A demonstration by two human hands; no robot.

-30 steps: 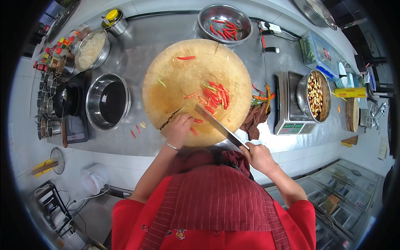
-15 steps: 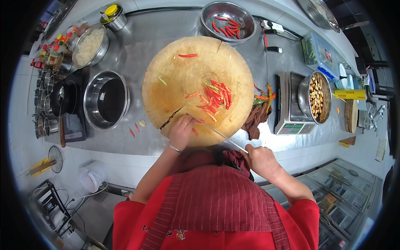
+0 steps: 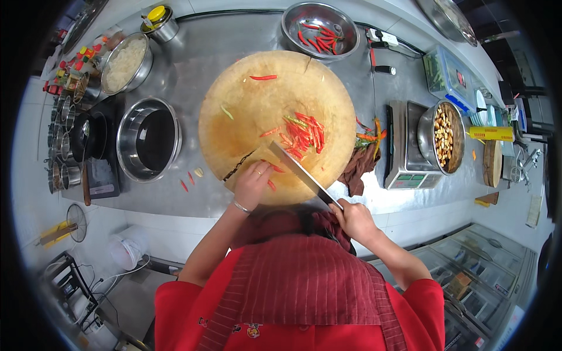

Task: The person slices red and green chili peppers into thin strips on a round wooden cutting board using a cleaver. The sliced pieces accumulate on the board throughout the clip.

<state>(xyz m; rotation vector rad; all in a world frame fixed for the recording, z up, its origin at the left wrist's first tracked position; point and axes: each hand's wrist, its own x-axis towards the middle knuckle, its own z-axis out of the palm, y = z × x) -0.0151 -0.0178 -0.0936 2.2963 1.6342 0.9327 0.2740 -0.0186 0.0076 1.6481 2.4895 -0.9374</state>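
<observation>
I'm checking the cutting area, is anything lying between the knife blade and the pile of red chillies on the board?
Nothing visible does. The cleaver, in the right hand, sits just beside the chilli pile with only bare chopping board between. The left hand rests on the blade's other side.

steel counter (brightly lit), white-tiled front, grey floor

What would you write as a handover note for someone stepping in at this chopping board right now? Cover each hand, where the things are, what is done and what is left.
Left hand: pressing a red chilli on the near edge of the round wooden board.
Right hand: gripping the cleaver, blade angled across the board toward the left hand.
Done: a pile of cut chillies sits right of the board's centre.
Left: one whole chilli at the far edge, more in the steel bowl beyond.
</observation>
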